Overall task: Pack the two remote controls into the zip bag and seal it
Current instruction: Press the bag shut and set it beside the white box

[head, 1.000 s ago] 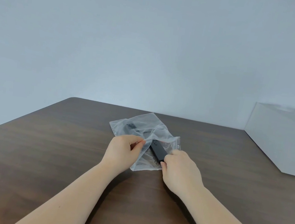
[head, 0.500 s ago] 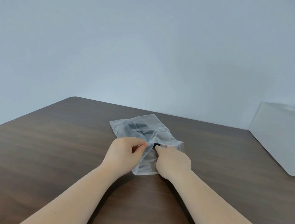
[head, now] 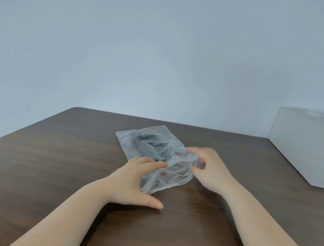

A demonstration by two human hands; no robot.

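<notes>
The zip bag [head: 158,155] lies on the dark table [head: 46,169], its closed bottom at the far left and its open mouth turned near and right, towards the person. Dark shapes show through the plastic: the remote controls [head: 148,141] sit in the far half of the bag, though the film is too cloudy and creased to count them apart. The left hand [head: 134,179] rests on the near left corner of the mouth, its fingers [head: 155,164] spread flat over the plastic and the thumb stretched out on the wood, so it pins the bag and does not pinch it. The right hand [head: 211,167] is at the right end of the mouth, blurred, with its fingers [head: 194,150] curled around the bag's edge; whether they are clamped on the strip cannot be told. The step in hand looks to be the sealing. To do it well, the remotes should be well clear of the zip track, the two lips laid evenly one on the other, and trapped air pushed out before closing. Then a firm pinch should start at one corner and run along the whole strip while the other hand keeps the bag taut. The mouth is puffed and wrinkled now, so a skipped stretch of track is the likely fault. A pale box [head: 309,147] stands far right, well apart from the work.
</notes>
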